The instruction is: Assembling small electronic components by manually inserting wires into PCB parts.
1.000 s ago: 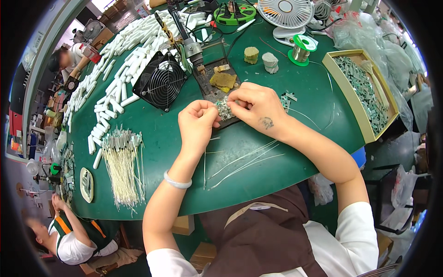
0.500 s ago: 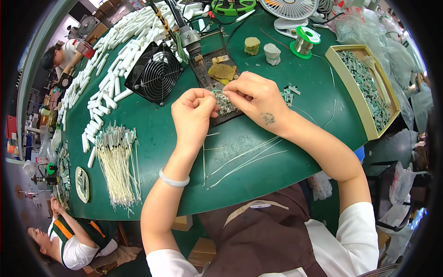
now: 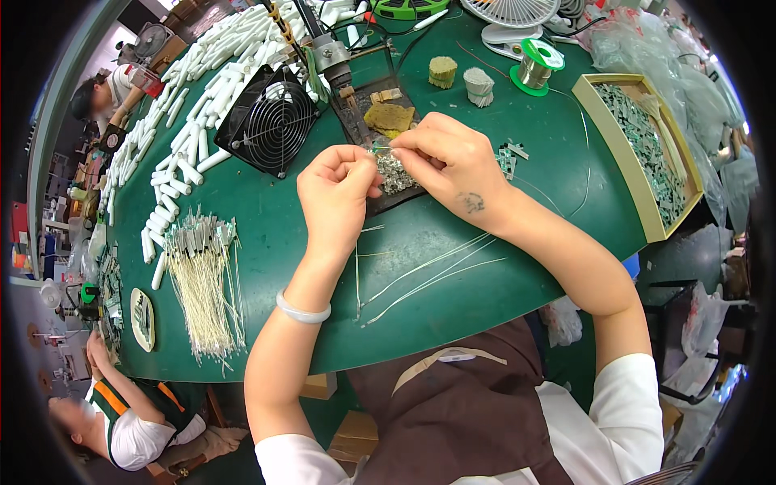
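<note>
My left hand (image 3: 333, 194) and my right hand (image 3: 453, 166) meet at the middle of the green table, fingers pinched and tips close together. Between the fingertips runs a thin pale wire (image 3: 382, 148), gripped by my right thumb and index finger. What sits inside my left pinch is too small to make out. Just under the fingers is a heap of silvery solder scraps (image 3: 396, 175) on a dark tray. Beyond it a yellow sponge (image 3: 390, 119) lies below a clamped soldering tool (image 3: 333, 61). Several loose wires (image 3: 436, 275) lie nearer me.
A black fan (image 3: 273, 121) stands left of the tool, beside many white tubes (image 3: 198, 145). Wired strips (image 3: 202, 283) lie bundled at left. At right are a solder spool (image 3: 534, 69) and a box of small circuit boards (image 3: 638, 153). Two co-workers sit at left.
My hands stay pinched together with only a slight shift of the fingers. The whole view has moved a little. At lower left, a co-worker's arm has moved.
</note>
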A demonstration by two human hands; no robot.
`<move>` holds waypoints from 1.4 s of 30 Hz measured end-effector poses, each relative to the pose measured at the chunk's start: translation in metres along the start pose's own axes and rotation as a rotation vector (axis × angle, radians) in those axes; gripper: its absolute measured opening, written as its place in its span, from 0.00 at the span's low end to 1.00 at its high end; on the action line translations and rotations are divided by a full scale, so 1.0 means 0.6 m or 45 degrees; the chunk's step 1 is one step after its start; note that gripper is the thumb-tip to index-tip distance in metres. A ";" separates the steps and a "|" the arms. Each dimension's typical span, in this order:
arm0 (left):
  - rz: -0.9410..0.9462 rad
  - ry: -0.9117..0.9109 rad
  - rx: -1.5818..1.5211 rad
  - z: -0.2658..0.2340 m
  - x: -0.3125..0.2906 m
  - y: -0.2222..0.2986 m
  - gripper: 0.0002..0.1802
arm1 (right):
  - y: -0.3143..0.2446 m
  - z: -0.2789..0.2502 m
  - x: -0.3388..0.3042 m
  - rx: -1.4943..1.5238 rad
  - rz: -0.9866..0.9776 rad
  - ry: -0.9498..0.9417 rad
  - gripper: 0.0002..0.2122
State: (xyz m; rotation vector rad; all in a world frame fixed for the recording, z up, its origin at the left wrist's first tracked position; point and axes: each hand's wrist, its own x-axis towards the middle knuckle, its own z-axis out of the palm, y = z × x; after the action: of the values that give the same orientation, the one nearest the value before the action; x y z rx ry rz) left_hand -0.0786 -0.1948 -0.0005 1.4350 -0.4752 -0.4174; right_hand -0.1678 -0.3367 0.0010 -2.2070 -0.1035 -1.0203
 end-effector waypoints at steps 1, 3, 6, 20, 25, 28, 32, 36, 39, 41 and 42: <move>-0.006 0.002 -0.011 0.000 0.000 0.000 0.03 | -0.005 -0.003 0.001 0.022 0.042 0.005 0.03; -0.022 0.000 0.002 -0.004 -0.002 -0.002 0.03 | -0.008 -0.006 0.002 0.045 0.082 0.010 0.03; -0.044 -0.008 0.005 -0.007 -0.001 -0.005 0.03 | -0.008 -0.007 0.002 -0.036 0.082 -0.010 0.03; -0.065 0.019 -0.044 -0.002 0.004 -0.005 0.03 | 0.006 0.007 -0.006 -0.033 0.057 -0.042 0.03; -0.058 0.028 -0.038 -0.002 0.006 -0.004 0.03 | 0.007 0.008 -0.005 -0.028 0.034 -0.028 0.04; -0.047 0.042 -0.047 0.002 0.005 -0.001 0.04 | 0.005 0.006 -0.004 -0.021 0.029 -0.025 0.04; -0.046 0.054 -0.043 0.003 0.004 0.001 0.04 | 0.007 0.009 -0.004 -0.007 -0.023 0.010 0.04; -0.044 0.057 -0.043 0.007 0.001 0.000 0.05 | 0.009 0.009 -0.005 -0.005 -0.027 0.010 0.04; -0.046 0.053 -0.018 0.009 0.001 0.001 0.06 | 0.007 0.005 -0.006 -0.004 -0.047 0.025 0.04; -0.055 0.058 -0.021 0.002 0.003 -0.001 0.06 | -0.004 0.003 -0.004 0.002 0.086 -0.041 0.03; -0.052 0.063 -0.048 -0.003 0.005 -0.003 0.05 | -0.007 0.002 -0.003 0.003 0.084 -0.046 0.03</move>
State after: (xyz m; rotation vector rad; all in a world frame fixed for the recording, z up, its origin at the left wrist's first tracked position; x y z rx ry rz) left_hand -0.0749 -0.1949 -0.0024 1.4170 -0.3967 -0.4204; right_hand -0.1697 -0.3324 0.0019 -2.2122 -0.0477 -0.9439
